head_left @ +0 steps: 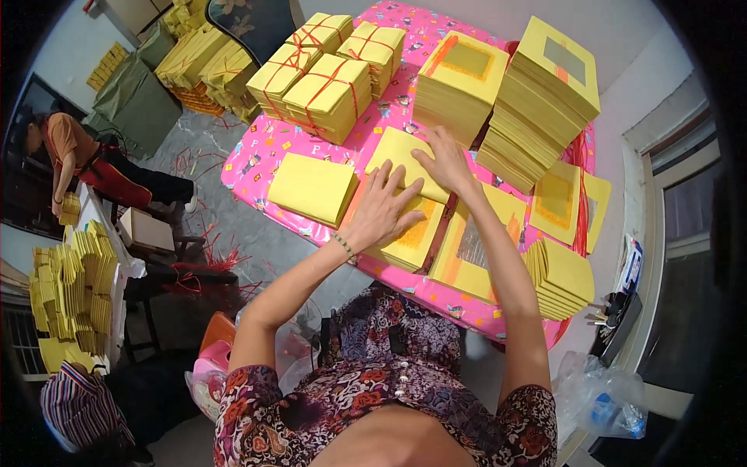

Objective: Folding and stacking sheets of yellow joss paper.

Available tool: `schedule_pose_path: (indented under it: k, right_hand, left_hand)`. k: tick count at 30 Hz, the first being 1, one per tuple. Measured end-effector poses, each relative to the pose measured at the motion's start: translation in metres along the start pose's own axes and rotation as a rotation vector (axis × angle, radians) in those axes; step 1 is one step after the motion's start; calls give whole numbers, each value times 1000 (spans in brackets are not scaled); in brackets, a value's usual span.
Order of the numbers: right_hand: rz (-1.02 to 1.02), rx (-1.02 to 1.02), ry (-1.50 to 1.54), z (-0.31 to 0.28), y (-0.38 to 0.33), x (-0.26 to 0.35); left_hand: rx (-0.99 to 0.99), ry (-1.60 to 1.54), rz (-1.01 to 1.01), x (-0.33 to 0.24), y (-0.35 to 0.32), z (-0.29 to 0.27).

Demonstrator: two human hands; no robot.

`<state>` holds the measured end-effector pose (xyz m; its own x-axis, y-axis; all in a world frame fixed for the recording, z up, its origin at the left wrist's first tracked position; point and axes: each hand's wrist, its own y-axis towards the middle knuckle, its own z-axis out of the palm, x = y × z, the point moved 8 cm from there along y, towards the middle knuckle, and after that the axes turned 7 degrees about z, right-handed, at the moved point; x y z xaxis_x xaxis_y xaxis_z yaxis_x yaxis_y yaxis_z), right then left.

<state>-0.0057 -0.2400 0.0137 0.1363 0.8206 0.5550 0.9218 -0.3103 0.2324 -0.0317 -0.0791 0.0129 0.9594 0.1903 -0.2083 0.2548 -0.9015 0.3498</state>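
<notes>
My left hand [384,208] lies flat with fingers spread on a stack of yellow paper sheets with orange squares [412,237] near the table's front edge. Just beyond it, my right hand [447,161] presses a plain yellow sheet [401,156]. Both hands rest on the paper and grip nothing. To the left lies another plain yellow stack [311,187]. A sheet with a silver square in an orange border [471,249] sits beside my right forearm.
The table has a pink patterned cloth [261,152]. Tall yellow paper stacks [541,101] [459,82] stand at the back right, bundles tied with red string [331,93] at the back left. A fanned stack [562,279] is at the right. Two people [74,152] work at the left.
</notes>
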Motion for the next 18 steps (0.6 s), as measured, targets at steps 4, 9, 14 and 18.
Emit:
schedule_pose_path:
  k: [4, 9, 14, 18]
  right_hand:
    - [-96, -96, -40, -18, -52, 35]
    - [-48, -12, -199, -4, -109, 39]
    - [-129, -14, -210, -8, -118, 39]
    - [0, -242, 23, -30, -122, 28]
  left_hand:
    - [-13, 4, 4, 1, -1, 3]
    - [16, 10, 0, 4, -2, 3]
    - [11, -19, -10, 3, -2, 1]
    - [13, -4, -6, 3, -3, 2]
